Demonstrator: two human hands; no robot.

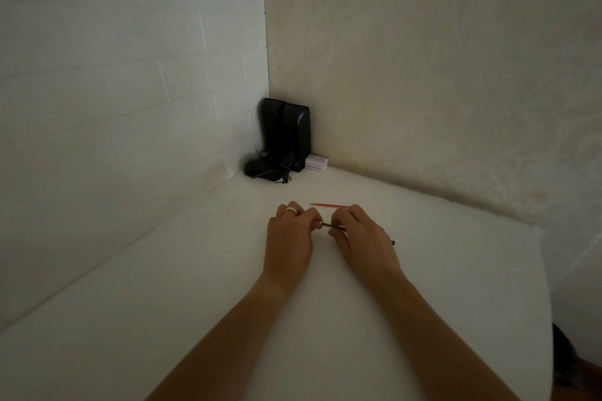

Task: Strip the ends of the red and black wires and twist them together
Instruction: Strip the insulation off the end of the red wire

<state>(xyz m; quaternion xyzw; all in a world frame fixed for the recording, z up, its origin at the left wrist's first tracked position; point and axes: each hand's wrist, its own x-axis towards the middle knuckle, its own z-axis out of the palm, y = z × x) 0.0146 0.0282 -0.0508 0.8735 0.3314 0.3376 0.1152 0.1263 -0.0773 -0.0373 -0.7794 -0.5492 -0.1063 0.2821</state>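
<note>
A short black wire (333, 226) runs between my two hands just above the white table (195, 319). My right hand (361, 234) grips its body, and the far end pokes out past my wrist. My left hand (291, 234), with a pale ring on one finger, pinches the wire's near end with its fingertips. The red wire (329, 205) lies loose on the table just beyond my hands, with a bare tip at its left end.
Two black speakers (286, 135) stand in the far corner with a dark mouse and tangled cables (267, 172) in front of them. A small white box (316, 163) sits beside them. Walls close off the left and back, and the table's edge runs down the right.
</note>
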